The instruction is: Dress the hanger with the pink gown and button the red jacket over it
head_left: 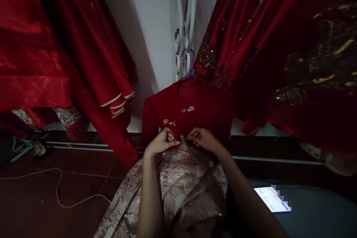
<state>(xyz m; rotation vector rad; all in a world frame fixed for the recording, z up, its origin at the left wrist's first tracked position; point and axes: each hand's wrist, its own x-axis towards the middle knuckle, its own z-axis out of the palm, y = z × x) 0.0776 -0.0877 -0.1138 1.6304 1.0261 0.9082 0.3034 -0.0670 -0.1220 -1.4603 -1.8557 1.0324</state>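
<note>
A red jacket (208, 98) hangs in front of me on a purple hanger (192, 67). Two jewelled flower clasps show on its front: an upper clasp (187, 109) and a lower clasp (169, 123) whose panel flops left. My left hand (162, 142) is closed on that panel's edge, below the lower clasp. Facing it, my right hand (205, 140) pinches the opposite front edge, with a small shiny piece at its fingertips. Between the hands the jacket front gapes. Below lies a pale pink brocade skirt (181, 174) with a metallic sheen.
Red garments (95, 44) hang at the left, and red gold-embroidered garments (251, 26) at the right. A white scrolled metal rack (180, 11) rises behind the hanger. A lit phone (270, 199) lies on a grey surface (315, 212). A cable (60, 186) crosses the tiled floor.
</note>
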